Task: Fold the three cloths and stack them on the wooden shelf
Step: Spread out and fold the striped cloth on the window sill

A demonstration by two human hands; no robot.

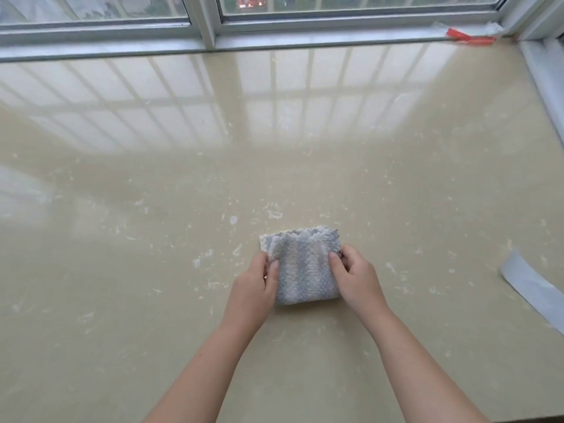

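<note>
Head view (only camera)

- Cloth (pixel 302 267): grey and white, fluffy, with a scale-like weave. It lies on the beige stone sill (pixel 122 270), near the middle, straight in front of the person. It is already down to a small, thick rectangle. Scalloped edges show along the far side and a smooth fold along the near side.
- Left hand (pixel 254 280): pinches the cloth's left edge, thumb on top, fingers curled at the edge and partly hidden by it. It holds nothing else.
- Right hand (pixel 355 276): grips the right edge the same way, thumb on top, fingers curled round the edge.
- Why held so (judgement): a pinch at each side keeps the layers together, since thick pile like this probably springs open if released. The grip suits either squaring the edges or lifting the bundle in one piece.
- Far-left corner: a pale lower layer peeks out past the top layer, so the layers are not quite aligned.
- Step in hand (judgement): folding of this cloth is finished or nearly so; the carry to the shelf is not yet begun.
- Wooden shelf: not in view. The other two cloths are not in view either, so I cannot tell how many are done.
- Surroundings: window frame (pixel 207 25) runs along the far edge, with a red scrap (pixel 470 38) at the far right. A pale grey strip (pixel 531 285) lies on the sill to the right, well apart from the cloth. The sill is flat and glossy, probably why the folding is done here
</note>
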